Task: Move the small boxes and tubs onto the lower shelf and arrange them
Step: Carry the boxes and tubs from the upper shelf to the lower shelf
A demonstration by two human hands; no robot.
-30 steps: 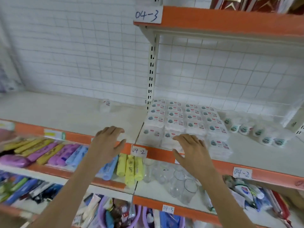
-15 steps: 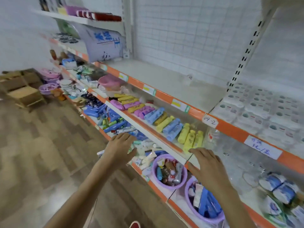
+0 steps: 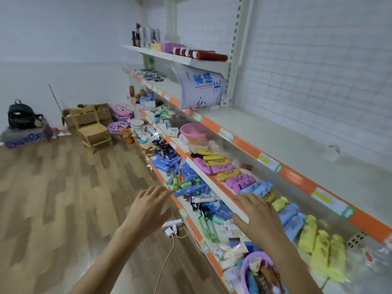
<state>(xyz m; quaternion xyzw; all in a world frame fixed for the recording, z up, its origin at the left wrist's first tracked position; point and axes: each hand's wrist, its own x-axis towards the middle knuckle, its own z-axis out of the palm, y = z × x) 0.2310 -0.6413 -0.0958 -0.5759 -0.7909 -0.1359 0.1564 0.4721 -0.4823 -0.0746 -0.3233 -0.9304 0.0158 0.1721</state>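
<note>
Right now both hands hover palm-down with fingers loosely spread, holding nothing. The left hand [image 3: 151,205] hangs over the wood-pattern floor [image 3: 53,198], just short of the orange shelf edge. The right hand [image 3: 257,217] floats above the front lip of the middle shelf [image 3: 220,193], beside blue packets [image 3: 291,217] and yellow packets [image 3: 318,247]. Below it, small boxes [image 3: 230,227] lie jumbled on the lower shelf [image 3: 191,211], and a purple tub [image 3: 254,259] sits nearer the wrist. Further along, a pink tub [image 3: 194,130] rests upturned, well away from either hand.
</note>
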